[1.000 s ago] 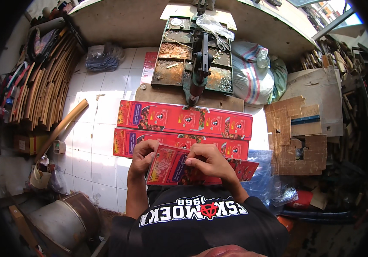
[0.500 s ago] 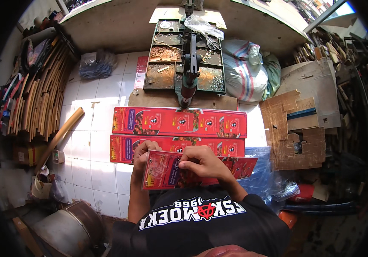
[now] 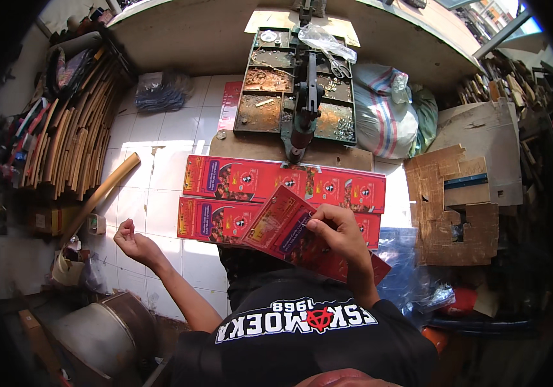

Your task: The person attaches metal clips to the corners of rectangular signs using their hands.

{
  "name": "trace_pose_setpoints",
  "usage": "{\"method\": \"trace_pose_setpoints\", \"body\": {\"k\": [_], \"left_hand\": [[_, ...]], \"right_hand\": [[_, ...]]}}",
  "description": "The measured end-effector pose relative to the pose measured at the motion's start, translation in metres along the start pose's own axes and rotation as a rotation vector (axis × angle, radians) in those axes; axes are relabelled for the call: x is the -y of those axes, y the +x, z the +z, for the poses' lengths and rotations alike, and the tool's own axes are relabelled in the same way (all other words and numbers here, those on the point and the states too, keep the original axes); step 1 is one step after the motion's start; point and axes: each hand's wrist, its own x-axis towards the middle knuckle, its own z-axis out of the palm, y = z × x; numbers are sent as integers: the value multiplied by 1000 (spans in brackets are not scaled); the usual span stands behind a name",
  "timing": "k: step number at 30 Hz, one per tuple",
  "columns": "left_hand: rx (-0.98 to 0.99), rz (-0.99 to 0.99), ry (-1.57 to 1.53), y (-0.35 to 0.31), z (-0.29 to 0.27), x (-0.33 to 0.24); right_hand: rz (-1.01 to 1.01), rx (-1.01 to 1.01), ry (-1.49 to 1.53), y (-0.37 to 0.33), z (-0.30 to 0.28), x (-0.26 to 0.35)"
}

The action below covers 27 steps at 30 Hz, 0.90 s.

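My right hand (image 3: 339,233) grips a long red printed banner strip (image 3: 276,227) with food pictures, its thumb on the top face. The strip is tilted, its left end raised over two similar stacks. The far red stack (image 3: 263,179) lies flat in front of the press; the near red stack (image 3: 209,219) is partly covered by the held strip. Out to the left, away from the strips, my left hand (image 3: 136,245) hovers above the tiles with its fingers curled together. Whether anything small is pinched in it cannot be made out.
A dark green hand press (image 3: 302,109) stands ahead, among tray compartments (image 3: 260,113) of small metal parts, with scissors (image 3: 338,66) on top. White sacks (image 3: 386,116) and cut cardboard (image 3: 444,200) are to the right. A cardboard tube (image 3: 106,193) leans left, near stacked boards (image 3: 77,142).
My left hand has let go of the strip's left end and swung out to the left. The strip's left end has turned up and away from me, still in my right hand.
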Motion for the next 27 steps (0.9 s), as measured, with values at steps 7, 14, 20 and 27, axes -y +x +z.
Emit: {"method": "trace_pose_setpoints", "body": {"k": [7, 14, 20, 27], "left_hand": [[603, -459, -451, -64, 18, -74], [1124, -295, -649, -113, 50, -128], [1116, -415, -439, -93, 49, -134], [998, -475, -552, -105, 39, -132]], "right_hand": [[44, -119, 15, 11, -9, -7], [-16, -56, -27, 12, 19, -8], [8, -54, -39, 11, 28, -1], [-50, -88, -88, 13, 29, -4]]}}
